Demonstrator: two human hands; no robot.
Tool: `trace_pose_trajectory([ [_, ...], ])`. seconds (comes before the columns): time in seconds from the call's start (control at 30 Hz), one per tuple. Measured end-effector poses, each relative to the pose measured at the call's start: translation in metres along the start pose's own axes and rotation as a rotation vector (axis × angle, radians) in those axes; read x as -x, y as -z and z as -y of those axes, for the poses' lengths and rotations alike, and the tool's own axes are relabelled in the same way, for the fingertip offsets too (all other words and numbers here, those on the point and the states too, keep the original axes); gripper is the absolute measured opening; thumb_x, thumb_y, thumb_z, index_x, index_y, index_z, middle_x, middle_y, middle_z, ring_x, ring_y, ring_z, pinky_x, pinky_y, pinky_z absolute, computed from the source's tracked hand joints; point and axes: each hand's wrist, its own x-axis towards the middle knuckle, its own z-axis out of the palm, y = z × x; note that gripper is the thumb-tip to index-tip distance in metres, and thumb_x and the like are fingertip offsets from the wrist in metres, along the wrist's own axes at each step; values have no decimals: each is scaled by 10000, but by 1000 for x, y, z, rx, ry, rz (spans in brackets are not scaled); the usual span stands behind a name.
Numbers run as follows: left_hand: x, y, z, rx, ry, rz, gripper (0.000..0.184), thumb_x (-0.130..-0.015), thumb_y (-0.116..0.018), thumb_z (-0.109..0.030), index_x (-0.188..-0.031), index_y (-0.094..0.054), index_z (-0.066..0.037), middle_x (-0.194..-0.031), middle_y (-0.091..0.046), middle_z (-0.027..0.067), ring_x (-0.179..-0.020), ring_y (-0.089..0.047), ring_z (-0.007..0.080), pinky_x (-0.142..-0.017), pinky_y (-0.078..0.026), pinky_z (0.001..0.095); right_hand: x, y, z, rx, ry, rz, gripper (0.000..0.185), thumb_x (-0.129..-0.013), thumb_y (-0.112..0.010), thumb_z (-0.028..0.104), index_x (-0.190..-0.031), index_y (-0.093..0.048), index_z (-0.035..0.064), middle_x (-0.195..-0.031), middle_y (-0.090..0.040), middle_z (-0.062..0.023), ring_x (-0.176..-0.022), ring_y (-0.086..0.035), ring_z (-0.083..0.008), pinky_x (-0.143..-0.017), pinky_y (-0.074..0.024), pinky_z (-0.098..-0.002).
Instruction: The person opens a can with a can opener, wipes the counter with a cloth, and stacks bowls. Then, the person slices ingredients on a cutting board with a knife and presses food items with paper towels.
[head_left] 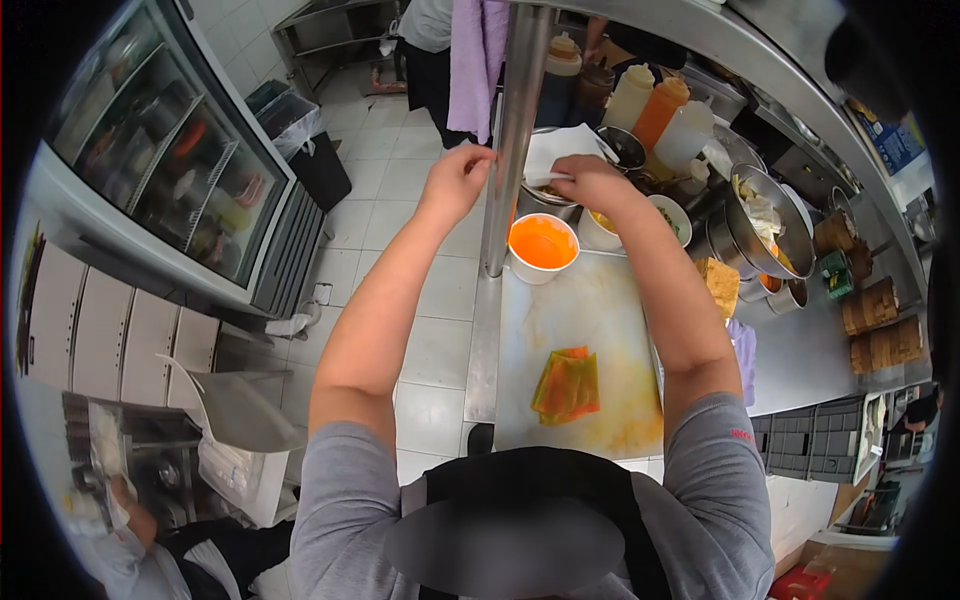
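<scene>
My left hand [459, 182] is raised beside the steel post, its fingertips pinched together. Whether anything is between them I cannot make out. My right hand [592, 184] reaches over the containers at the back of the cutting board, closed on a thin white piece [546, 177] whose kind is unclear. Behind it, a white sheet [562, 147] lies over a metal pot. A white tub of orange liquid [543, 256] stands between my forearms. On the stained white cutting board [620, 312] lie flat green and orange pieces [567, 388].
The steel post [515, 150] rises at the board's left edge. Squeeze bottles [657, 110] stand behind my right hand. A metal bowl [765, 215] and wooden blocks [870, 307] are on the right. A glass-door fridge [180, 150] stands left; other people are far back and lower left.
</scene>
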Motion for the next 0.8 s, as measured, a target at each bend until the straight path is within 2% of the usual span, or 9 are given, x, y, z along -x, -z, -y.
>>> trace_pose_trajectory([
  [0.03,-13,-7,-2,4,-9,8,168,-874,-594,-89,-1017,-657,-25,-899,-648,112,-820,-639,221,-740,-506,309,2,-1,1,7,4,56,301,-867,-589,281,-1056,-647,54,-1026,-658,-182,-976,-610,-362,-845,-479,-426],
  [0.1,-37,-20,-8,-147,-277,48,183,-839,-590,-71,-999,-672,-37,-918,-647,154,-889,-629,314,-758,-498,351,6,2,6,-18,-35,78,342,-867,-591,325,-1062,-658,53,-1024,-662,-184,-963,-615,-359,-837,-482,-425],
  [0.17,-60,-36,-8,-199,-405,89,193,-876,-549,-14,-1024,-667,-54,-974,-661,138,-892,-644,295,-796,-509,370,6,5,10,-176,-132,135,352,-879,-577,331,-1056,-667,41,-1038,-659,-190,-957,-619,-351,-843,-481,-415],
  [0.27,-92,-66,-7,-230,-727,193,342,-805,-527,81,-1084,-662,-63,-1082,-647,136,-1009,-613,309,-871,-497,386,6,7,7,-41,-97,-18,302,-891,-550,286,-966,-673,20,-982,-660,-183,-955,-620,-346,-836,-481,-417],
  [0.3,-96,-74,-14,-225,-730,194,342,-805,-527,81,-1084,-662,-63,-1082,-647,136,-1009,-613,309,-871,-497,386,5,6,3,53,-59,-129,286,-894,-542,270,-941,-672,19,-959,-659,-178,-955,-620,-347,-833,-481,-418],
  [0.37,-105,-89,-16,-143,-492,452,415,-787,-524,93,-1147,-647,-75,-1099,-643,144,-1034,-604,315,-893,-488,388,3,0,-2,115,-55,-163,229,-879,-562,225,-901,-666,22,-916,-658,-170,-954,-621,-341,-839,-481,-426],
  [0.43,-110,-96,-12,-291,-635,474,474,-786,-520,88,-1212,-621,-93,-1155,-634,146,-1069,-600,319,-917,-481,385,2,-7,-2,159,-102,-78,238,-848,-607,196,-999,-664,20,-1003,-660,-173,-942,-630,-340,-830,-500,-421],
  [0.53,-116,-102,-10,-396,-324,835,556,-712,-668,34,-1241,-605,-125,-1242,-609,141,-1151,-570,322,-988,-443,389,-4,-15,5,199,-219,9,266,-827,-637,180,-1034,-665,15,-1039,-660,-179,-964,-634,-341,-843,-504,-412],
  [0.8,-114,-107,1,-663,-447,806,786,-623,-801,-108,-1347,-497,-136,-1344,-522,113,-1240,-486,311,-1064,-376,397,-23,-6,14,177,-422,202,380,-799,-698,167,-1150,-637,34,-1203,-617,-177,-1065,-624,-308,-915,-503,-375],
])
